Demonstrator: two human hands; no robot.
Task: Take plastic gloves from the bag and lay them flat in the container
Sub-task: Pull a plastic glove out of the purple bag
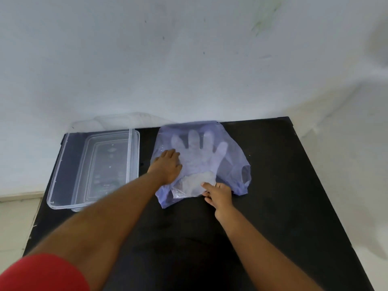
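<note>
A thin bluish plastic bag (pixel 235 162) lies flat on the black table, its mouth toward me. Clear plastic gloves (pixel 199 150) show through it, fingers pointing away, and their cuff end (pixel 193 185) sticks out of the mouth. My left hand (pixel 167 166) lies palm down on the bag's left side and presses it to the table. My right hand (pixel 218 195) pinches the gloves' cuff edge at the bag's mouth. The clear rectangular container (pixel 63 164) stands to the left of the bag, its inside bare as far as I can see.
The black table (pixel 283 185) stands against a pale wall; its far edge runs just behind the bag and container. The container's clear lid (pixel 117 120) leans against the wall behind it. Tiled floor (pixel 14 217) shows at left, beyond the table's edge.
</note>
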